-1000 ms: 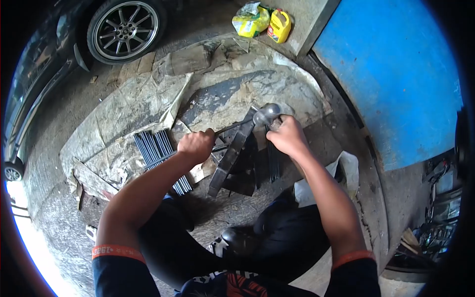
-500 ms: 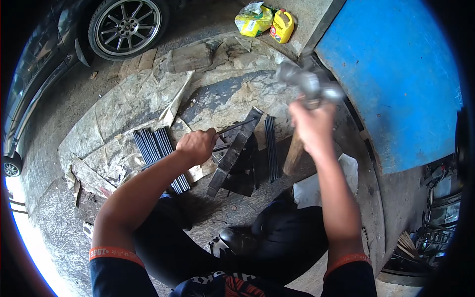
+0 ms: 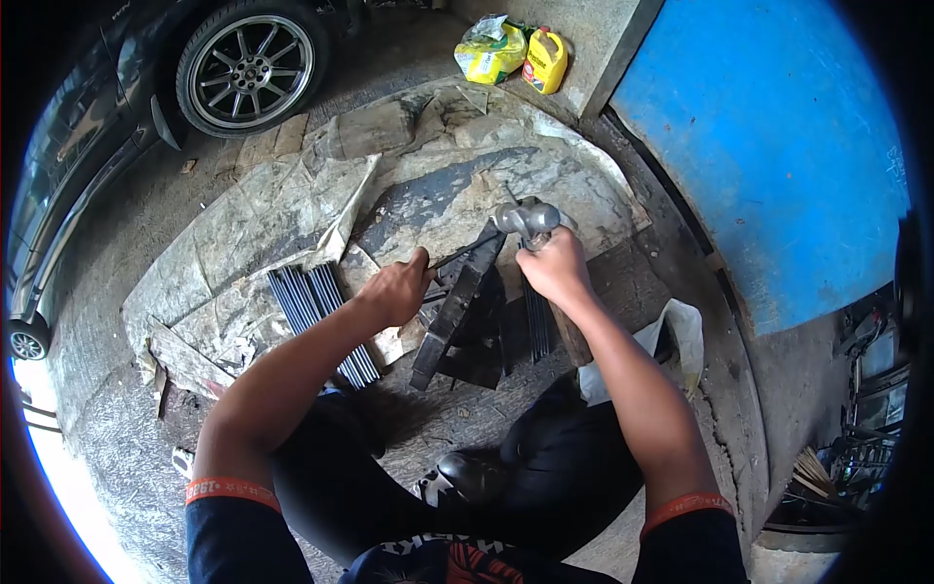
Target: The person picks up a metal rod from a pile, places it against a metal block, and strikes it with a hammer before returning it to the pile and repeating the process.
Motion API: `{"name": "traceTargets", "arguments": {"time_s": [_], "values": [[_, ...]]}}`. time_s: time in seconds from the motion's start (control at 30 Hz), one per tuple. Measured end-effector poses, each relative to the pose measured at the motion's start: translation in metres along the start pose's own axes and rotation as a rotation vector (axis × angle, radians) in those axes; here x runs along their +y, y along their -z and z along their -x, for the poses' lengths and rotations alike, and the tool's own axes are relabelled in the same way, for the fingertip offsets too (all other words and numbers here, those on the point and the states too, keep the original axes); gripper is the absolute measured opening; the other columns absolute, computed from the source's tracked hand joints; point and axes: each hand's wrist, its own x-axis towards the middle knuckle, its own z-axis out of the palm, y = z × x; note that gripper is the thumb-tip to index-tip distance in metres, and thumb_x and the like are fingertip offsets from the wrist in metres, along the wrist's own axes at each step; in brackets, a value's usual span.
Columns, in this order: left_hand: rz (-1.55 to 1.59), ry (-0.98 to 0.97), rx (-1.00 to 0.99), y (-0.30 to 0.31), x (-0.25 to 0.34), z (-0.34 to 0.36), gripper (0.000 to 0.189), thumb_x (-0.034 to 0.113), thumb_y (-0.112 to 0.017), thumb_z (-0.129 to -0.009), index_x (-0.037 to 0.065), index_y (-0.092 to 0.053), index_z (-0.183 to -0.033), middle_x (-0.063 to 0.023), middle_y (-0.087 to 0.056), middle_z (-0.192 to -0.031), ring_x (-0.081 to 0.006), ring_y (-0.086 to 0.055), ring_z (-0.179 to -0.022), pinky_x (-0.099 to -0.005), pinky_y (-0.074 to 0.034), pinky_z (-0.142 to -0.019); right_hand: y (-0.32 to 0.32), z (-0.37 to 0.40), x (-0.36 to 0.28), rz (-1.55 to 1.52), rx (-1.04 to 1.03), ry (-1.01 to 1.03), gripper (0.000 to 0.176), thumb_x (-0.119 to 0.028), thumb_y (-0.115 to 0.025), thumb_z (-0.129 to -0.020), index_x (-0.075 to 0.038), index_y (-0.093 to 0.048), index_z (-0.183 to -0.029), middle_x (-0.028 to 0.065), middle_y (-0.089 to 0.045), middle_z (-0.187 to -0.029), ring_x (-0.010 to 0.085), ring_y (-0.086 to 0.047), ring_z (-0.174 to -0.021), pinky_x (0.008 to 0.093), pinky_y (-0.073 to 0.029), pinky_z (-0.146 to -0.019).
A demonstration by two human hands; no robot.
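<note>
My left hand (image 3: 397,290) is closed around a thin dark metal rod (image 3: 455,255) whose far end lies on a long dark metal bar (image 3: 452,316). My right hand (image 3: 555,265) grips a hammer (image 3: 528,218) by its wooden handle, near the head. The hammer head is at the upper end of the bar, close to the rod's tip; whether it touches is unclear. A bundle of dark rods (image 3: 316,302) lies left of my left hand. More rods (image 3: 537,326) lie right of the bar, partly under my right hand.
A worn sheet (image 3: 224,234) covers the ground. A car wheel (image 3: 251,73) stands at the upper left. Near the wall are a yellow jug (image 3: 545,62) and a yellow-green bag (image 3: 489,56). A blue panel (image 3: 769,156) is at the right, with assorted scrap (image 3: 812,477) below it.
The hammer in my right hand has come down and to the left, from a blurred raised position to the bar's upper end. My left hand has barely moved.
</note>
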Motion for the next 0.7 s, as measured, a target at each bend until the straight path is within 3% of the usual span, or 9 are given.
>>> {"name": "traceTargets", "arguments": {"time_s": [0.17,0.2,0.27,0.33,0.37,0.47,0.5,0.53,0.7], "values": [[-0.024,0.025,-0.009,0.003,-0.002,0.001,0.032,0.032,-0.039,-0.098,0.004,-0.055,-0.103,-0.0251,-0.064,-0.086,-0.0438,-0.061,-0.085,-0.0513,-0.046,-0.078,-0.002,0.0,-0.006,0.046,-0.062,-0.051,0.024,-0.017,-0.066,-0.07,-0.002,-0.064,-0.089,0.02,-0.066,-0.08,0.0374,-0.065,-0.078,0.0424,-0.052,-0.071],[-0.021,0.025,-0.007,0.005,-0.002,0.0,0.032,0.032,-0.039,-0.098,0.004,-0.055,-0.103,-0.0251,-0.064,-0.086,-0.0438,-0.061,-0.085,-0.0513,-0.046,-0.078,0.001,0.0,-0.007,-0.082,0.027,0.074,0.018,-0.007,-0.064,-0.071,-0.003,-0.064,-0.088,0.0082,-0.066,-0.074,0.0185,-0.062,-0.063,0.035,-0.05,-0.061],[-0.021,0.041,-0.027,0.006,-0.003,0.0,0.032,0.032,-0.04,-0.098,0.005,-0.056,-0.102,-0.0242,-0.064,-0.087,-0.0426,-0.061,-0.087,-0.0505,-0.046,-0.079,0.032,0.014,-0.046,-0.268,0.115,0.141,0.012,-0.003,-0.062,-0.074,-0.003,-0.062,-0.086,0.0035,-0.063,-0.071,0.0134,-0.058,-0.059,0.0312,-0.047,-0.055],[-0.016,0.04,-0.046,0.001,-0.007,-0.001,0.033,0.033,-0.04,-0.098,0.005,-0.057,-0.102,-0.0238,-0.064,-0.087,-0.042,-0.062,-0.087,-0.0504,-0.046,-0.078,0.054,0.022,-0.069,-0.281,0.249,0.387,0.009,-0.002,-0.061,-0.075,-0.002,-0.058,-0.083,0.0022,-0.059,-0.067,0.0104,-0.055,-0.057,0.0285,-0.045,-0.053],[-0.005,0.056,-0.052,0.002,-0.005,0.0,0.033,0.033,-0.04,-0.098,0.005,-0.057,-0.102,-0.0237,-0.064,-0.087,-0.0422,-0.061,-0.086,-0.0503,-0.047,-0.078,0.058,0.029,-0.077,-0.478,0.237,0.35,0.007,-0.003,-0.061,-0.076,-0.002,-0.057,-0.081,0.0015,-0.057,-0.066,0.0098,-0.053,-0.055,0.0289,-0.045,-0.051],[-0.023,0.069,-0.08,0.005,-0.006,-0.003,0.033,0.033,-0.039,-0.098,0.005,-0.057,-0.101,-0.0244,-0.064,-0.088,-0.0432,-0.061,-0.087,-0.0504,-0.047,-0.078,0.025,0.016,-0.035,-0.141,0.315,0.477,0.016,-0.009,-0.064,-0.076,-0.001,-0.063,-0.09,0.0111,-0.065,-0.071,0.0223,-0.062,-0.058,0.0351,-0.049,-0.057],[-0.034,0.069,-0.059,0.004,-0.006,-0.003,0.034,0.034,-0.038,-0.098,0.005,-0.057,-0.102,-0.0247,-0.064,-0.089,-0.0433,-0.061,-0.087,-0.0505,-0.047,-0.078,0.014,0.005,-0.02,0.274,-0.114,0.056,0.024,-0.015,-0.064,-0.075,0.0,-0.063,-0.093,0.019,-0.067,-0.081,0.0342,-0.066,-0.071,0.0404,-0.052,-0.066],[-0.038,0.072,-0.03,0.0,-0.005,0.001,0.034,0.034,-0.038,-0.098,0.005,-0.057,-0.102,-0.0251,-0.063,-0.09,-0.0434,-0.061,-0.088,-0.0507,-0.047,-0.078,-0.007,-0.001,0.006,0.268,-0.109,-0.089,0.031,-0.019,-0.065,-0.072,0.001,-0.064,-0.095,0.0226,-0.066,-0.088,0.0393,-0.064,-0.084,0.0431,-0.052,-0.075],[0.056,-0.017,-0.026,-0.004,-0.007,-0.004,0.034,0.032,-0.039,-0.098,0.002,-0.054,-0.101,-0.0286,-0.062,-0.084,-0.0468,-0.06,-0.085,-0.0522,-0.047,-0.077,0.008,-0.003,0.016,-0.034,-0.025,-0.019,0.027,-0.016,-0.067,-0.07,0.001,-0.063,-0.091,0.0233,-0.066,-0.084,0.038,-0.065,-0.086,0.0428,-0.051,-0.076]]}}
